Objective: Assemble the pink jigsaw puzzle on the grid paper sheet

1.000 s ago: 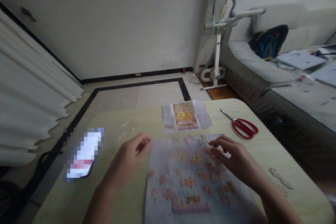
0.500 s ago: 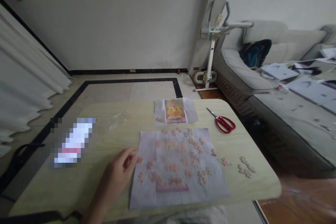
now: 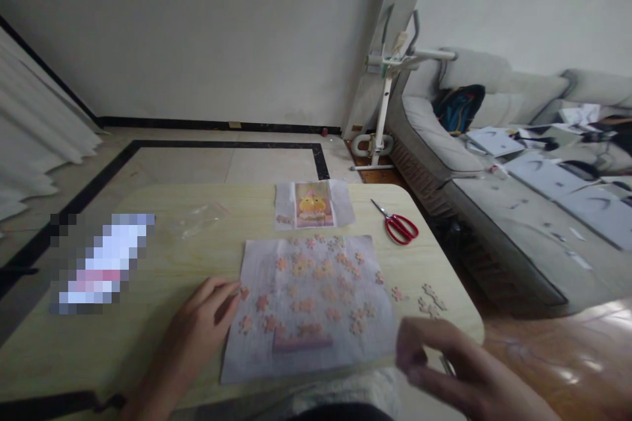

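My left hand (image 3: 205, 316) rests by the left edge of a translucent white sheet (image 3: 345, 355), thumb and forefinger closed together. Their tips meet beside an orange-pink puzzle piece (image 3: 243, 292); whether anything is between them is hidden. My right hand (image 3: 454, 362), blurred, hangs with bent fingers off the sheet's lower right corner. What it holds, if anything, does not show. Several flower-shaped pink and yellow puzzle pieces (image 3: 334, 314) are spread over the sheet, and a pink strip (image 3: 302, 341) shows near its front edge. Loose pieces (image 3: 428, 306) lie on the wood to the right.
A printed picture of yellow chicks (image 3: 314, 204) lies behind the sheet on the pale wooden table (image 3: 162, 250). Red-handled scissors (image 3: 401, 229) lie at the back right. Clear plastic (image 3: 197, 220) and a pixelated rectangle (image 3: 106, 260) are at left. A grey sofa (image 3: 498, 217) stands right.
My right hand has come into view at the lower right. The view has swung slightly right; my left hand stays at the sheet's left edge.
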{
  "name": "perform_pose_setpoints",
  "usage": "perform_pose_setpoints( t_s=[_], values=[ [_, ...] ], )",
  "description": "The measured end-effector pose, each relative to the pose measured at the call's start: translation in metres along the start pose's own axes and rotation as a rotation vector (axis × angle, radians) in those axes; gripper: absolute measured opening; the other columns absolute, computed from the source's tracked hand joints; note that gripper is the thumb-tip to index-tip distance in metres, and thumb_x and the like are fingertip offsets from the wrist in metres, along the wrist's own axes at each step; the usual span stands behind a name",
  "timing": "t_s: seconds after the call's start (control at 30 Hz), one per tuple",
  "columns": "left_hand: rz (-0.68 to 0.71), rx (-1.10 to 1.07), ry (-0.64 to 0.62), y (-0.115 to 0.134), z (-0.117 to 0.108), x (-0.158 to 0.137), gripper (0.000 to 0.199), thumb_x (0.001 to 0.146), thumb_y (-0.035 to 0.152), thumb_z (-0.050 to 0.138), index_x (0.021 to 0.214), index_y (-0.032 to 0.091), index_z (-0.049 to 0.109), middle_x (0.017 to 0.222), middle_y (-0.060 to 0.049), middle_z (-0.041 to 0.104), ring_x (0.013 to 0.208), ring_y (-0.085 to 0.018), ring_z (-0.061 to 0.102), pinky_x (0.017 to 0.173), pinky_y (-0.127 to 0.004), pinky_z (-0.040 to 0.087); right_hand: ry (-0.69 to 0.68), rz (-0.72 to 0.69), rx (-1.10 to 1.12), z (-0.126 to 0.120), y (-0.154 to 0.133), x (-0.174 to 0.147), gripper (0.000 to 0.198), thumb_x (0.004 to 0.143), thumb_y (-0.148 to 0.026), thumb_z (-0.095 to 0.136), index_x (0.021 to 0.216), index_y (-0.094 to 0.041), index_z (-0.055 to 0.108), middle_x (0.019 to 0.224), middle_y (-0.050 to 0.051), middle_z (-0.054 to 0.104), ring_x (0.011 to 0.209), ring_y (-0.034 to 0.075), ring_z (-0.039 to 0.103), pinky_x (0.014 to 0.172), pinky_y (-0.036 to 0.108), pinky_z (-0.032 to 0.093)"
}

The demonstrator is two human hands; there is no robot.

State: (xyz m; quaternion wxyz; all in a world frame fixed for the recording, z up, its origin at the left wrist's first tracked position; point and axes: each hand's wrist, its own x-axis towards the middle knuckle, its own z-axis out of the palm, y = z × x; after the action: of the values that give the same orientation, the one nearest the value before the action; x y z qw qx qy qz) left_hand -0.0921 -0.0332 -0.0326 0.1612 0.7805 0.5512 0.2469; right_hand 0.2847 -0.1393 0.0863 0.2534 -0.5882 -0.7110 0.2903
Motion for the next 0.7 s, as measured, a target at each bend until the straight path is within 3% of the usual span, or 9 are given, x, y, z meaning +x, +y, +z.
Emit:
perform_pose_setpoints(
  t_s=[0.07,0.17,0.37,0.7],
  values=[
    [0.002,-0.024,0.026,0.001,0.002,-0.001,0.027,0.097,0.039,0.047,0.102,0.022,0.067,0.103,-0.006,0.066,0.093,-0.020,0.066,0.082,-0.029,0.051,-0.054,0.048,0.033,0.009,0.010,0.022,0.013,0.092,-0.033,0.059,0.090,-0.026,0.069,0.081,0.000,0.070,0.072,0.016,0.064,0.063,0.025,0.054],
    [0.022,-0.051,0.064,0.001,0.003,-0.002,0.024,0.097,0.037,0.048,0.103,0.022,0.065,0.102,-0.005,0.066,0.094,-0.020,0.065,0.083,-0.029,0.051,0.011,0.140,-0.027,0.027,0.026,0.043,0.013,0.093,-0.027,0.055,0.092,-0.024,0.068,0.078,0.001,0.067,0.067,0.015,0.060,0.061,0.027,0.049],
    [0.097,-0.049,0.200,-0.008,0.010,-0.005,0.017,0.096,0.029,0.051,0.104,0.020,0.064,0.101,-0.005,0.067,0.092,-0.020,0.065,0.083,-0.029,0.050,0.011,0.210,-0.137,0.059,0.041,0.054,0.020,0.089,-0.018,0.053,0.099,-0.022,0.070,0.090,0.004,0.065,0.075,0.017,0.062,0.069,0.029,0.046],
    [0.120,-0.072,0.258,-0.005,0.010,-0.003,0.015,0.096,0.024,0.052,0.106,0.019,0.062,0.098,-0.005,0.066,0.087,-0.016,0.065,0.077,-0.024,0.051,-0.011,0.216,-0.240,0.069,0.041,0.064,0.016,0.088,-0.017,0.055,0.075,-0.020,0.064,0.082,0.002,0.060,0.070,0.015,0.057,0.063,0.025,0.039]
  ],
)
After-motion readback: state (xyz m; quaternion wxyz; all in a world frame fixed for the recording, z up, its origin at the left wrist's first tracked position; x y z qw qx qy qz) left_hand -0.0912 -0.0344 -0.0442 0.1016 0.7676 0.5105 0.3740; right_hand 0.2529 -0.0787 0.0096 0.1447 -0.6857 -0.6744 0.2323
